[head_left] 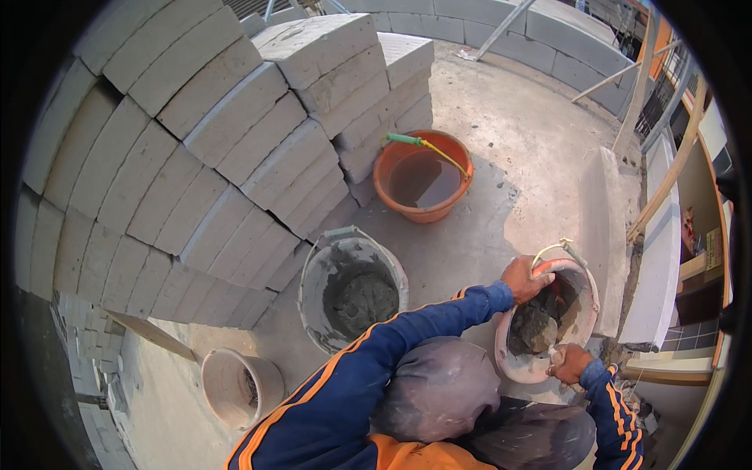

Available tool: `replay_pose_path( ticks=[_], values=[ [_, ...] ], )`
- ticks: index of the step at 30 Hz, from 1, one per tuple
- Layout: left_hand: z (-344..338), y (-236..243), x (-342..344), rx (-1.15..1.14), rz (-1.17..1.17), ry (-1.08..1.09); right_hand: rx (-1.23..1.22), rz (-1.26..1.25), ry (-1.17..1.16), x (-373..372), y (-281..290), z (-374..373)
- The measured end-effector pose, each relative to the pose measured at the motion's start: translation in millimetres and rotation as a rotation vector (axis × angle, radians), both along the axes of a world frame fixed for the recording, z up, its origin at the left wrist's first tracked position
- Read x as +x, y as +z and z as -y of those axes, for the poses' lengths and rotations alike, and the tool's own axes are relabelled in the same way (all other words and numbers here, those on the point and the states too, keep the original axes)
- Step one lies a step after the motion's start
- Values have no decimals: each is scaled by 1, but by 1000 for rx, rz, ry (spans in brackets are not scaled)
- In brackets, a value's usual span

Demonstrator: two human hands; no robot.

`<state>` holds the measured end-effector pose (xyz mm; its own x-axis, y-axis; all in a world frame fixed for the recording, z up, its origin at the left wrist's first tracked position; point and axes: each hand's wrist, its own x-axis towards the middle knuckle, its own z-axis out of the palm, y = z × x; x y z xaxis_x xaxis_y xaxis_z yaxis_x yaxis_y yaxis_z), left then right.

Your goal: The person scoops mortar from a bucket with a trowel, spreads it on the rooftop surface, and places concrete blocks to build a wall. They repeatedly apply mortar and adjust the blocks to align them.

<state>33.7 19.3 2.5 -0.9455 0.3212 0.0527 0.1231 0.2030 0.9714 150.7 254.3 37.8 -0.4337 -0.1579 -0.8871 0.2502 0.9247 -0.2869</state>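
Observation:
My left hand point(526, 280) is closed over the left rim of a pinkish, mortar-stained bucket point(581, 287), which has a wire handle and tilts toward me. My right hand point(570, 363) grips the short handle of what looks like a trowel at the bucket's near rim. The mortar-coated blade point(540, 329) reaches into the bucket, over dark wet mortar along its inner wall. To the left stands a larger grey bucket point(312, 301) with wet grey mortar point(362, 301) in it. My bent knees lie between the two buckets.
An orange bucket point(427, 213) of murky water, with a green-gripped handle, stands farther ahead. A small whitish bucket point(258, 384) is at lower left. Tall stacks of grey blocks point(180, 157) fill the left. Wooden props point(666, 168) and a block wall edge point(607, 235) line the right.

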Motion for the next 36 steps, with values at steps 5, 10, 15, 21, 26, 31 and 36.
replay_pose_path(
  ticks=[5, 10, 15, 21, 26, 31, 36],
  values=[
    [0, 6, -4, -22, -8, -64, 230, -178, -47, -26, -24, 7],
    [-7, 15, -6, -92, 43, -3, 47, -172, 148, 3, -1, 34],
    [-9, 11, -4, -56, 5, -27, 295, -228, 345, -24, 13, -3],
    [-11, 8, -9, -113, 26, 52, 225, -235, 223, -13, -11, 36],
    [-7, 6, -3, -16, 17, 119, 115, -227, 11, -3, 7, 13],
    [-10, 7, 6, -90, -7, 16, 173, -257, 263, -21, -22, 15],
    [-16, 14, 3, -67, -35, 132, 106, -145, 115, 10, -11, 41]
  ],
)
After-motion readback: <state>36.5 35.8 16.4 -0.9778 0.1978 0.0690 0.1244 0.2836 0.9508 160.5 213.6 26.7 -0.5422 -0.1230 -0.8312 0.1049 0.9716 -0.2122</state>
